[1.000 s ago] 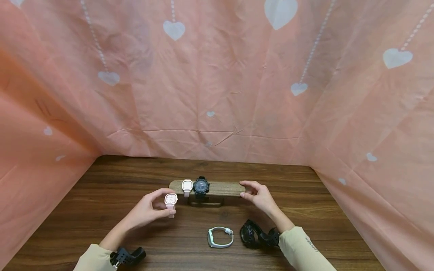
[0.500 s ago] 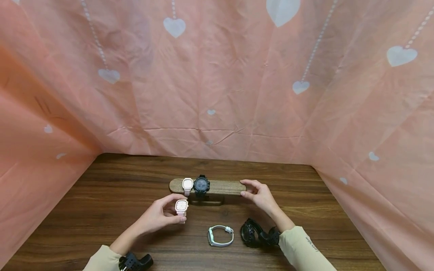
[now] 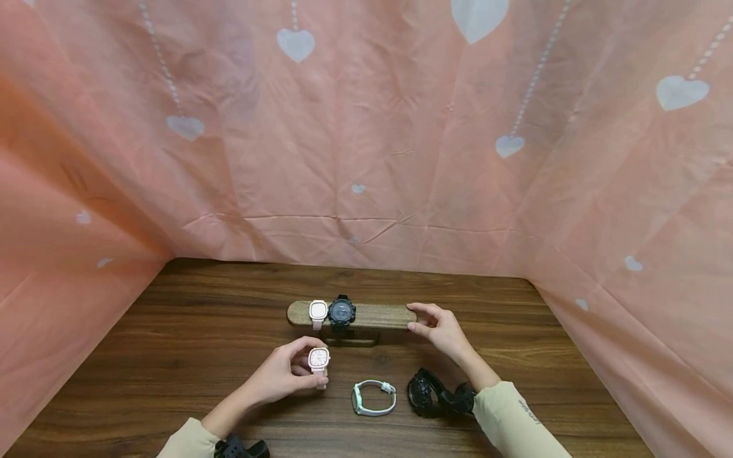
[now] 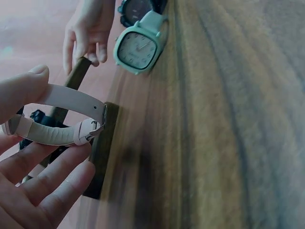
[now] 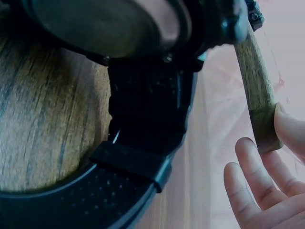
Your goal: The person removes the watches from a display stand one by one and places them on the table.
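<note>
My left hand pinches a pink watch with a square white face, just in front of the wooden watch stand. The left wrist view shows its strap buckled into a loop between thumb and fingers. With thumb and fingers my right hand grips the right end of the stand's bar. Around the bar's left part sit another square pale-pink watch and, beside it, a black sports watch.
A mint-green watch lies on its side on the wooden table, strap closed. Right of it is another black watch, close to the right wrist camera. Pink heart-print cloth surrounds the table.
My left hand has carried the pink watch rightward and a little nearer to me, from the stand's left end to in front of it. The right hand keeps its grip on the bar.
</note>
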The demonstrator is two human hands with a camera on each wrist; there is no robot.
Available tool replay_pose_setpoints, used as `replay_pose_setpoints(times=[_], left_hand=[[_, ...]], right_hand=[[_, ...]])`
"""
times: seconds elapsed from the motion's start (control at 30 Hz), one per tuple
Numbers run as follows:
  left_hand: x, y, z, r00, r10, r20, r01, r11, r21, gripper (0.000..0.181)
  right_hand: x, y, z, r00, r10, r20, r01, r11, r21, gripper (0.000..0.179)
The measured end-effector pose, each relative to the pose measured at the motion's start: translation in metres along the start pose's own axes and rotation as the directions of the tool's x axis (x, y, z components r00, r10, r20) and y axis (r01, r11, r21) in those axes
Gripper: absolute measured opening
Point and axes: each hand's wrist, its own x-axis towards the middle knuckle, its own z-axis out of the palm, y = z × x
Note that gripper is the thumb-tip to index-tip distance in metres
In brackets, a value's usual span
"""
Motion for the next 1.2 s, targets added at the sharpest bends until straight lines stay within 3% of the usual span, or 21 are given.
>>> replay_pose_setpoints(times=[0.17, 0.27, 0.77, 1.0, 1.13, 1.2], left_hand=[[0.0, -0.006, 0.007, 1.0, 0.004, 0.027, -0.004, 1.0, -0.006, 0.049], [0.0, -0.007, 0.01, 0.999, 0.023, 0.034, -0.023, 1.0, 0.008, 0.048], [-0.006, -0.012, 0.024, 0.994, 0.039, 0.103, -0.031, 0.997, -0.071, 0.05], [-0.011, -0.01, 0.019, 0.995, 0.075, 0.064, -0.076, 0.997, 0.017, 0.049], [-0.015, 0.006, 0.016, 0.996, 0.072, 0.045, -0.077, 0.991, 0.112, 0.046], [-0.017, 0.006, 0.015, 0.997, 0.066, 0.038, -0.071, 0.988, 0.14, 0.046]], right_hand=[[0.002, 0.0, -0.001, 0.996, 0.083, 0.022, -0.083, 0.996, -0.035, 0.039], [0.002, -0.001, -0.002, 0.995, 0.096, 0.029, -0.094, 0.995, -0.044, 0.039], [0.001, -0.002, -0.002, 0.995, 0.093, 0.028, -0.092, 0.995, -0.042, 0.039], [0.0, -0.009, -0.001, 0.994, 0.101, 0.028, -0.1, 0.995, -0.023, 0.039], [-0.003, -0.031, -0.002, 0.993, 0.111, 0.037, -0.11, 0.994, -0.021, 0.039], [-0.003, -0.032, -0.002, 0.993, 0.11, 0.039, -0.109, 0.994, -0.018, 0.039]])
